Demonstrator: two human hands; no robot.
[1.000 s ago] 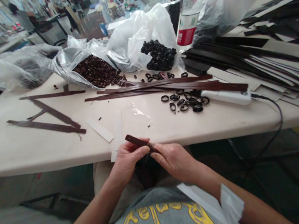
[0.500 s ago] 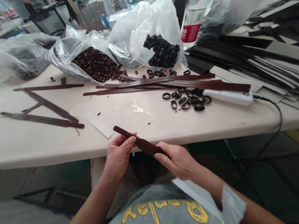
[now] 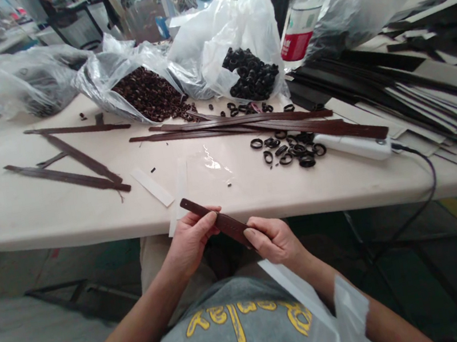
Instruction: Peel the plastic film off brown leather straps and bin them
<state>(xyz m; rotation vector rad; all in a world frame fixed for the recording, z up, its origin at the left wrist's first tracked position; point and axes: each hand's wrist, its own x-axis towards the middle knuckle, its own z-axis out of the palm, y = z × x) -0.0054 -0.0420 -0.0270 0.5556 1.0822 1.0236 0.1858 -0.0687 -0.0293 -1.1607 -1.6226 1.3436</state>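
A dark brown leather strap (image 3: 223,222) is held between both hands just in front of the table's near edge. My left hand (image 3: 191,239) pinches it near its free upper-left end. My right hand (image 3: 275,240) grips its lower right part with curled fingers. The strap's end points up and left over the pale table (image 3: 22,215). Several more brown straps (image 3: 247,124) lie across the middle of the table, and loose black rings (image 3: 290,152) are scattered beside them.
Open plastic bags hold brown rings (image 3: 149,94) and black rings (image 3: 250,75) at the back. Other brown straps (image 3: 68,173) lie at the left. A white corded tool (image 3: 355,146) rests at the right, beside stacked black strips (image 3: 406,85). A bottle (image 3: 303,23) stands behind.
The strap has been drawn further through my hands, then my right hand slid closer to the left along it. The view tilted slightly.
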